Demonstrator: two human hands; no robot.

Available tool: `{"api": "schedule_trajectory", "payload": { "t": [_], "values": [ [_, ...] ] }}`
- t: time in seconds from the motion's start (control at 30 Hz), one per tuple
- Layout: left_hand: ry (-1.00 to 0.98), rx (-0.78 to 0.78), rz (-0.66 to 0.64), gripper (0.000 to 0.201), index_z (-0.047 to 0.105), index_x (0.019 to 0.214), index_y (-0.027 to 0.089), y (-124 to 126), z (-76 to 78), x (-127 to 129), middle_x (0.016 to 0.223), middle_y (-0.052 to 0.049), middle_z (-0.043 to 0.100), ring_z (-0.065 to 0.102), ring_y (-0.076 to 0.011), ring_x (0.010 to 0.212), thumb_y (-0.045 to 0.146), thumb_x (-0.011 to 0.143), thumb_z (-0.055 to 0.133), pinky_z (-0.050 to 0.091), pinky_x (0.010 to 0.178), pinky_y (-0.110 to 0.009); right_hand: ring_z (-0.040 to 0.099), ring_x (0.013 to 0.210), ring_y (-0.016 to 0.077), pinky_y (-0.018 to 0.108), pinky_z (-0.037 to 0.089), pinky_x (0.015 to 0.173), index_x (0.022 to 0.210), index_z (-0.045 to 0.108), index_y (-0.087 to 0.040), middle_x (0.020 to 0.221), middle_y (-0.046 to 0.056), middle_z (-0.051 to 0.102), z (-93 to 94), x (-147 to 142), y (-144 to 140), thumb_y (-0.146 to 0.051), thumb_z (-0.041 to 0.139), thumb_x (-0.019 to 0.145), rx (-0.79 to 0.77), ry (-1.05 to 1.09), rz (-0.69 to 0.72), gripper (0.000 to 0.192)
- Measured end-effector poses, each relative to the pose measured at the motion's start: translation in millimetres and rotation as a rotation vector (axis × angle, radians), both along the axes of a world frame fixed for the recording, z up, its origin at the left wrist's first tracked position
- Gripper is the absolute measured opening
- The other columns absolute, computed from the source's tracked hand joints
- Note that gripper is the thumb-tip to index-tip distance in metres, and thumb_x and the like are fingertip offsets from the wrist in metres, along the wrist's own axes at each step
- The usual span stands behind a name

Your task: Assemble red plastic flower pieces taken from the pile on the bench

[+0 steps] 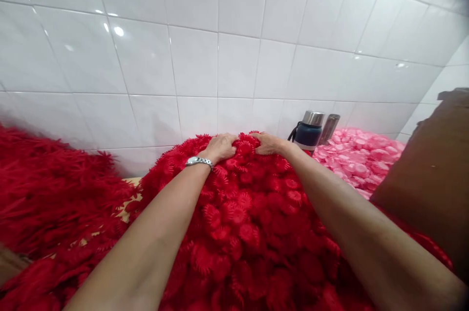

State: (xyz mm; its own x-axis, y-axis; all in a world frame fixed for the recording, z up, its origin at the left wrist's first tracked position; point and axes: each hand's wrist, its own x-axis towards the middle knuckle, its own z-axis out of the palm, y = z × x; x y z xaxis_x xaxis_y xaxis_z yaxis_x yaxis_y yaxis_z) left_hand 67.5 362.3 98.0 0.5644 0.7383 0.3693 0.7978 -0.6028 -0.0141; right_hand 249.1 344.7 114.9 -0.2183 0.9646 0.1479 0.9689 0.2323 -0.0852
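Observation:
A big heap of red artificial flower pieces, round with fringed edges, fills the middle in front of me. At its far top, close to the wall, my left hand has its fingers curled into the pieces; a silver watch circles that wrist. A short way to the right, my right hand also grips into the heap, thumb and fingers bent around some pieces. A few red pieces bulge up between the two hands. Most fingertips are buried among the red pieces.
White wall tiles rise directly behind the heap. A dark blue thermos and a grey bottle stand right of my hands. Pink pieces lie beyond them, beside a brown cardboard box. Spikier red pieces are piled at left.

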Motion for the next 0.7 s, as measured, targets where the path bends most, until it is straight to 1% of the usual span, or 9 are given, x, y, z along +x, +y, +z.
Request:
{"api": "schedule_trajectory", "payload": {
  "t": [0.07,0.13,0.27,0.3,0.37,0.47,0.57,0.63,0.7],
  "values": [
    [-0.03,0.002,-0.024,0.032,0.053,0.113,0.017,-2,10.6,-3,0.116,-0.009,0.056,0.057,-0.022,0.097,0.032,0.085,0.052,0.048,0.081,-0.044,0.057,0.096,0.0186,0.039,0.049,0.081,0.113,0.052,-0.017,0.115,0.008,0.055,15.6,0,-5,-0.03,0.051,0.088,-0.015,-0.016,0.001,0.029],
    [-0.062,0.012,-0.042,0.035,0.052,0.115,0.017,-4,20.0,-6,0.118,-0.01,0.056,0.056,-0.023,0.101,0.034,0.084,0.052,0.046,0.084,-0.045,0.056,0.1,0.0221,0.039,0.048,0.084,0.118,0.051,-0.018,0.117,0.009,0.056,29.5,0,-11,-0.034,0.058,0.083,-0.024,-0.029,-0.01,0.039],
    [-0.134,0.063,-0.04,0.044,0.048,0.123,0.016,-16,35.1,-15,0.128,-0.011,0.053,0.049,-0.0206,0.116,0.037,0.084,0.046,0.038,0.097,-0.035,0.052,0.111,0.0291,0.04,0.043,0.091,0.131,0.042,-0.019,0.124,0.012,0.054,50.3,1,-21,-0.04,0.07,0.067,-0.015,-0.05,-0.037,0.073],
    [-0.145,0.079,-0.04,0.046,0.048,0.123,0.014,-22,38.1,-17,0.129,-0.011,0.052,0.047,-0.0201,0.117,0.037,0.084,0.045,0.036,0.099,-0.033,0.051,0.112,0.0292,0.041,0.043,0.091,0.132,0.04,-0.019,0.126,0.012,0.054,54.2,2,-24,-0.041,0.071,0.065,-0.007,-0.057,-0.038,0.077],
    [-0.151,0.113,-0.051,0.047,0.049,0.123,0.011,-37,41.9,-22,0.129,-0.012,0.052,0.047,-0.0214,0.118,0.036,0.083,0.043,0.035,0.1,-0.034,0.051,0.113,0.0287,0.041,0.042,0.092,0.134,0.038,-0.02,0.127,0.011,0.053,59.6,4,-30,-0.04,0.071,0.065,0.019,-0.074,-0.034,0.079],
    [-0.117,0.142,-0.121,0.047,0.049,0.124,0.016,-62,37.4,-24,0.13,-0.01,0.052,0.045,-0.0227,0.119,0.037,0.082,0.044,0.031,0.101,-0.04,0.053,0.11,0.0283,0.04,0.042,0.091,0.132,0.042,-0.017,0.124,0.012,0.055,58.1,4,-39,-0.037,0.066,0.07,0.068,-0.101,-0.019,0.07],
    [0.03,0.105,-0.219,0.053,0.046,0.127,0.025,-77,21.3,-22,0.138,-0.008,0.043,0.036,-0.0264,0.126,0.046,0.079,0.05,0.02,0.104,-0.051,0.055,0.106,0.0262,0.037,0.043,0.089,0.123,0.052,-0.019,0.117,0.01,0.06,43.6,-2,-49,-0.035,0.062,0.075,0.075,-0.129,0.04,0.052],
    [0.148,0.057,-0.235,0.056,0.044,0.129,0.025,-80,10.0,-18,0.142,-0.01,0.037,0.029,-0.03,0.13,0.048,0.078,0.051,0.012,0.103,-0.058,0.055,0.107,0.024,0.034,0.042,0.09,0.117,0.058,-0.021,0.116,0.007,0.061,31.9,-8,-54,-0.032,0.061,0.076,0.068,-0.138,0.086,0.042],
    [0.177,0.03,-0.227,0.056,0.043,0.129,0.021,-80,3.5,-15,0.142,-0.012,0.037,0.027,-0.0303,0.131,0.046,0.08,0.05,0.008,0.103,-0.06,0.052,0.111,0.0235,0.033,0.039,0.093,0.116,0.058,-0.019,0.119,0.008,0.058,24.2,-13,-58,-0.028,0.055,0.081,0.083,-0.129,0.096,0.037]
  ]
}}
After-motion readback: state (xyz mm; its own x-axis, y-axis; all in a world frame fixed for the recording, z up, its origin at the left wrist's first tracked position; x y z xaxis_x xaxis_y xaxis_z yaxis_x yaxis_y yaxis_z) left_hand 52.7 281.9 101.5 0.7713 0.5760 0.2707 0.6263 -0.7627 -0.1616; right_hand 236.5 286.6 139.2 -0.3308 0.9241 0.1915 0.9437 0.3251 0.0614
